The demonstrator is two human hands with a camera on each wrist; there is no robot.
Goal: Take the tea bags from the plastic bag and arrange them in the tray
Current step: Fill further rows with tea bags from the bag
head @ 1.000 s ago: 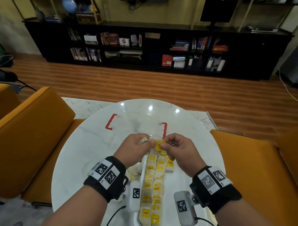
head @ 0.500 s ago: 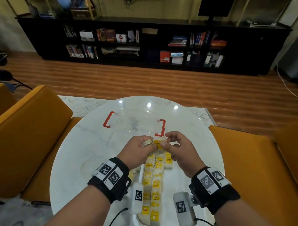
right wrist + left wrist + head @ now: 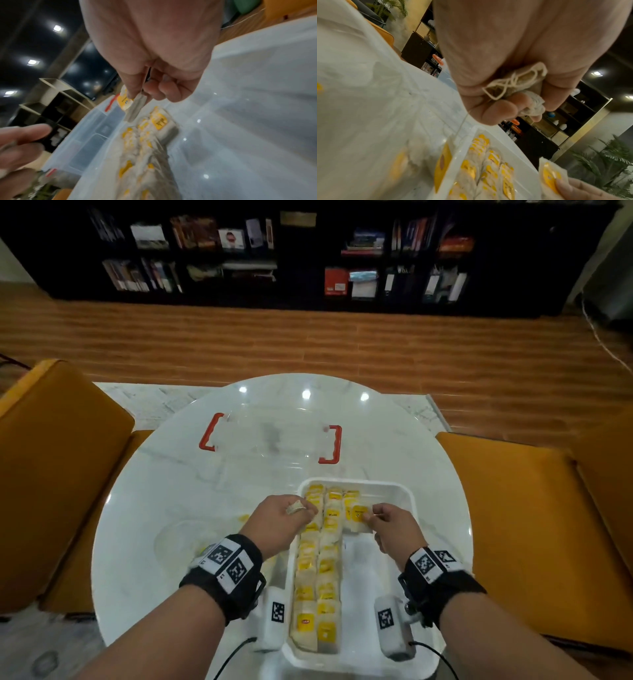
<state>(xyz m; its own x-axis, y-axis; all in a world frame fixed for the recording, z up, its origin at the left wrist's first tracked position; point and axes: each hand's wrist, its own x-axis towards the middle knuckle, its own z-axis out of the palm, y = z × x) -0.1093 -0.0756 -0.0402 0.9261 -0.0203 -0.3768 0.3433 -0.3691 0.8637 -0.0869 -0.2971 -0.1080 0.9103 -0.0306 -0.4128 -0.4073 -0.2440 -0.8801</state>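
A round white marble-look table (image 3: 164, 474) fills the space in front of the person, with mustard-yellow upholstered seats (image 3: 58, 474) on both sides. Beyond the fingertips lies a clear plastic lid with 2 red clip handles (image 3: 270, 440). Under both hands sits the white rectangular plastic tray (image 3: 407, 508), where yellow-tagged white tea bags (image 3: 322, 577) run in 2 long rows from the wrists out past the fingers, plus a short 3rd row starting at the far end.

A clear plastic bag (image 3: 185, 539) lies crumpled on the table just outside the left wrist, with a few yellow tags showing through it.

The left hand (image 3: 281, 522) hovers over the tray's left edge, its fingers curled round a scrunched tea bag with looped string (image 3: 518, 86) held in the palm. A thin string runs down from that fist towards the tray.

The right hand (image 3: 394, 525) pinches a single tea bag with a yellow tag (image 3: 358, 517) between thumb and forefinger, held just above the near end of the short row, the other fingers folded in.
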